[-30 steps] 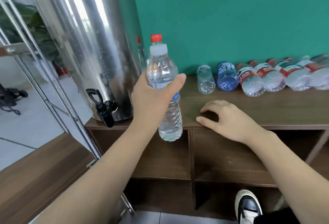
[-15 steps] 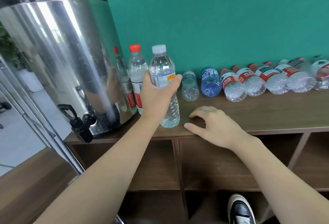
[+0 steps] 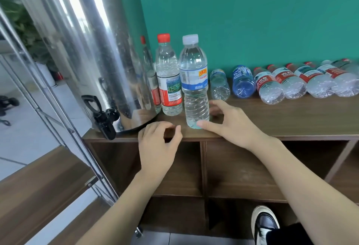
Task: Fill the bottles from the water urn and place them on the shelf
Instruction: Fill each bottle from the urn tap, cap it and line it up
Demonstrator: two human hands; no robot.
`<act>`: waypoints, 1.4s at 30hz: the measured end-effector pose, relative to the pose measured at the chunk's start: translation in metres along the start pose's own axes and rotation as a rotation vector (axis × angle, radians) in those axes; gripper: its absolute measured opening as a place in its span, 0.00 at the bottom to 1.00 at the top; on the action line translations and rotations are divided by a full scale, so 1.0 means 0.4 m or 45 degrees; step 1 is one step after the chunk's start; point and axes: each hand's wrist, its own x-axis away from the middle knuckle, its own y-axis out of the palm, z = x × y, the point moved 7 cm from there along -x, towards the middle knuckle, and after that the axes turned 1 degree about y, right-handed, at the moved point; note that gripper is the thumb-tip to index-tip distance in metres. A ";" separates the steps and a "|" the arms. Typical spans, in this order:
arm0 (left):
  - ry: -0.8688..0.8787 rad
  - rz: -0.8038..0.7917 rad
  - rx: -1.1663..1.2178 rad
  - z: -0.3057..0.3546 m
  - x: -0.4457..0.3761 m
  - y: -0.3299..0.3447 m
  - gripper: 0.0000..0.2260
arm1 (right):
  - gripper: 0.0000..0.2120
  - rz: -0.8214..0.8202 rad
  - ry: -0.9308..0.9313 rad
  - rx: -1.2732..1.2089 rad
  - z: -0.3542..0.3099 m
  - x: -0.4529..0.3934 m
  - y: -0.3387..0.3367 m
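The clear plastic bottle with a white cap and blue label (image 3: pixel 194 81) stands upright near the front edge of the brown wooden shelf top (image 3: pixel 291 120), just beside a clear red-capped bottle (image 3: pixel 168 75) at its 10 o'clock, with the tall stainless steel water urn (image 3: pixel 85 46) farther toward 9 o'clock. The left hand (image 3: pixel 158 143) hangs at the bottle's 7 o'clock, fingers loosely curled, holding nothing. The right hand (image 3: pixel 231 122), at its 4 o'clock, is spread loose with its thumb touching the bottle's base; a row of clear and blue plastic bottles lying on their sides (image 3: pixel 281 83) stretches toward 2 o'clock.
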 end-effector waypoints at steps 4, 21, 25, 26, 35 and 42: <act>0.047 0.102 -0.015 -0.006 0.003 0.007 0.13 | 0.31 0.002 0.014 -0.079 -0.016 -0.028 0.020; 0.129 0.121 -0.029 -0.011 0.008 0.014 0.12 | 0.28 0.102 0.124 -0.024 0.019 -0.193 0.064; 0.122 0.117 -0.031 -0.011 0.008 0.014 0.12 | 0.22 0.152 0.175 0.001 0.015 -0.219 0.077; 0.123 0.116 -0.032 -0.011 0.008 0.014 0.12 | 0.20 0.155 0.183 0.009 0.015 -0.224 0.079; 0.129 0.102 -0.047 -0.013 0.007 0.018 0.13 | 0.21 0.066 0.219 0.120 0.016 -0.260 0.102; 0.145 0.101 -0.050 -0.010 0.008 0.014 0.13 | 0.20 0.056 0.209 0.090 0.003 -0.236 0.091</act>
